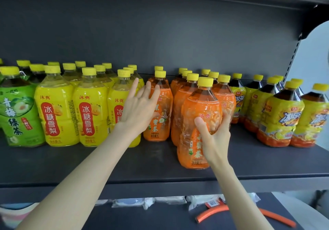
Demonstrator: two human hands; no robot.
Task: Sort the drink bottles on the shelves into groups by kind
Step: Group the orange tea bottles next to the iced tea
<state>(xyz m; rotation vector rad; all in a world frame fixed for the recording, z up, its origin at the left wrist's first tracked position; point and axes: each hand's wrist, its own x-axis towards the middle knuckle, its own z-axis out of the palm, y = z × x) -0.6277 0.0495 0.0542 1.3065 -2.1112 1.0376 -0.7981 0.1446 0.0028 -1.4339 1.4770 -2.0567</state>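
You are gripping the front orange honey-tea bottle (pixel 201 105) with your right hand (pixel 213 139). The thumb is pressing across the label and the other fingers are curling round the bottle's right side, low on the body. The bottle is standing upright near the front edge of the dark shelf (pixel 124 162), just ahead of the other orange bottles.

Your left hand (pixel 137 108) is resting on a second orange bottle (pixel 160 121) beside the yellow pear-drink bottles (pixel 53 112). Its fingers are spread and fairly straight across the shoulder, the thumb is touching the label, and the index finger is lifting clear. It is not closing round anything.

A green-tea bottle (pixel 16 112) is sitting at the far left and the iced black tea bottles (pixel 283 119) at the right, so the kinds are already looking largely grouped.

These bottles are looking full, so expect them to be heavy for one hand. The shrink-sleeve label is looking glossy and probably slick, and the plastic wall will likely give a little when squeezed. The waist or the neck under the yellow cap is probably offering the surest hold.
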